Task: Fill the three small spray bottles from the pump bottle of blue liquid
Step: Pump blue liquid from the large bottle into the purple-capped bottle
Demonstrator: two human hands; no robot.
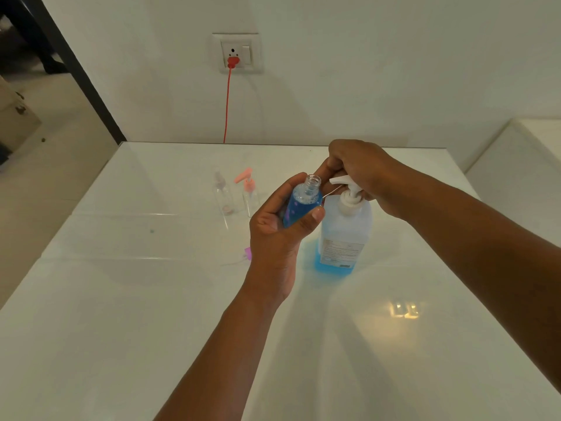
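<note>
**One small bottle nearly full, held at the pump spout**

One glossy white tabletop (121, 299) carries everything, set against a plain white wall (364, 71) with a white socket plate (237, 52) and a red plug with its cord (233, 62) hanging down behind the far edge.

Next in size, the large clear rectangular pump bottle with a white label (346, 235) stands upright near the tabletop's middle; blue liquid fills only its lowest part. The right hand (361, 168) is above its white pump head (349, 189), fingers curled together and bent down onto the top of the pump, whose spout points left.

The left hand (276, 226) holds a small clear uncapped spray bottle filled with bubbly blue liquid (303, 202), tilted, its open neck just beside the spout tip. Its fingers wrap the far side of the bottle while the thumb presses across the near side, so the body is clasped firmly.

Further back and to the left, two small clear plastic bottles stand upright close together: one with a pink pump top (249, 192), one with a clear cap (223, 196). Both look empty.

Smallest, a purple cap piece with a thin tube (247, 253) lies on the tabletop just left of the left wrist.
</note>
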